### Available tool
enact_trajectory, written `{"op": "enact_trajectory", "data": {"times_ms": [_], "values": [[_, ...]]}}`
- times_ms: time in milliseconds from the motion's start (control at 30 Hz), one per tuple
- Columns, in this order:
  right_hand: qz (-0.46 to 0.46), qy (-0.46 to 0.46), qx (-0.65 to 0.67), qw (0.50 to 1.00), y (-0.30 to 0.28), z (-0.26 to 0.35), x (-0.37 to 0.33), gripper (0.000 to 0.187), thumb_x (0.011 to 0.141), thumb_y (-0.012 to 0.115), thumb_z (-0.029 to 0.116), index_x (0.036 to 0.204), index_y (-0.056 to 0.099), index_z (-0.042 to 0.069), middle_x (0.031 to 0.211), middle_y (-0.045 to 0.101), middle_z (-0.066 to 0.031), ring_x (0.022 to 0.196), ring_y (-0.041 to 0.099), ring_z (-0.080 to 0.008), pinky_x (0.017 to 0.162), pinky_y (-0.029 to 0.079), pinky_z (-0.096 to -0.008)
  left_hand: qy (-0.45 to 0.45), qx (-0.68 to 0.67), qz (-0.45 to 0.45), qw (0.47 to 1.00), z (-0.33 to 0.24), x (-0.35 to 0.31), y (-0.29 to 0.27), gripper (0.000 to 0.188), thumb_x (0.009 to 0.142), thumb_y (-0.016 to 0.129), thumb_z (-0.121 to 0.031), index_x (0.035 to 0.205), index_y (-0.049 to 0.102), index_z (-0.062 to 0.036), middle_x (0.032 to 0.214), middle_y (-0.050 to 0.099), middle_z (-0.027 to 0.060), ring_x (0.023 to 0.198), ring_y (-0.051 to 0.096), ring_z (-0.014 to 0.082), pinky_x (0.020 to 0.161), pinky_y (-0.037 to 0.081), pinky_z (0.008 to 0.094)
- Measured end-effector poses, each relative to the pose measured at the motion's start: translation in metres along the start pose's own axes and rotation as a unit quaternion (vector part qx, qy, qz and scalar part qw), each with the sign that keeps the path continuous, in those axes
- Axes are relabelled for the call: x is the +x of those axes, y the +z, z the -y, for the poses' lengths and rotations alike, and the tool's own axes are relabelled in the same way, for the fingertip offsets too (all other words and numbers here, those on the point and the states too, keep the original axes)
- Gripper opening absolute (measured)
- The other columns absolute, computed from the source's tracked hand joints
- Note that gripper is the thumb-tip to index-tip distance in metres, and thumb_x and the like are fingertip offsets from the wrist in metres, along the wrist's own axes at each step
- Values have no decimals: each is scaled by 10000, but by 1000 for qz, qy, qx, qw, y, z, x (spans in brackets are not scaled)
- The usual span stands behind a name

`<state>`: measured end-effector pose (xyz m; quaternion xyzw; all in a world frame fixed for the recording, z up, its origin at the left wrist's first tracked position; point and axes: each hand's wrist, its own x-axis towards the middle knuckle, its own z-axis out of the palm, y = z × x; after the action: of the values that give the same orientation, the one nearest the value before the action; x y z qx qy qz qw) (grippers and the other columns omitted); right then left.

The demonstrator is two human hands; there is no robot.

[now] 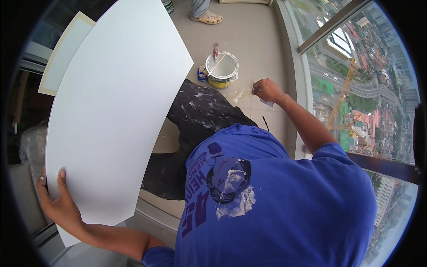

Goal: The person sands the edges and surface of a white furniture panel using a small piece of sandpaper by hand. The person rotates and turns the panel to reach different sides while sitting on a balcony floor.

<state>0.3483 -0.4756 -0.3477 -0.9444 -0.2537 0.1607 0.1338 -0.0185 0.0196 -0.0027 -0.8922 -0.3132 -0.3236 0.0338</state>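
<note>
A large white panel point(111, 102) with curved edges leans at my left side. My left hand point(62, 207) grips its lower left edge, thumb on the white face and the other fingers partly hidden behind. Out to the right, my right hand point(268, 91) is closed, fingers pinched together, above the tiled floor. A small flat grey piece point(267, 103) shows under it; its exact kind is unclear. Pale scraps point(241, 93) lie near those fingers. Beyond my knee stands a white bucket point(231, 66) with a stick point(217, 65) across its rim.
A blue packet point(202, 74) sits beside the bucket, and a red-and-white object point(215, 52) is at its rim. Another pale panel point(66, 53) stands behind the large one. Windows point(356, 80) line the right. A person's shoe point(208, 18) is at the far end.
</note>
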Motion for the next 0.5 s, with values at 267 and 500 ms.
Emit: {"op": "enact_trajectory", "data": {"times_ms": [267,500], "values": [[-1,100,3,995,-3,-76,9,301,804,821,199,1071,805,61,1011,802,-154,930,776,-336,865,607,-408,28,26,-14,999,6,2,3,431,976,801,-256,1312,706,-3,1245,743,139,1088,695,232,944,572,371],[28,163,-24,986,12,-105,23,283,822,814,220,1089,826,128,991,794,-171,930,775,-343,854,611,-427,14,32,-14,999,-1,1,1,461,968,812,-286,1318,703,-6,1235,745,133,1084,696,235,930,579,369]]}}
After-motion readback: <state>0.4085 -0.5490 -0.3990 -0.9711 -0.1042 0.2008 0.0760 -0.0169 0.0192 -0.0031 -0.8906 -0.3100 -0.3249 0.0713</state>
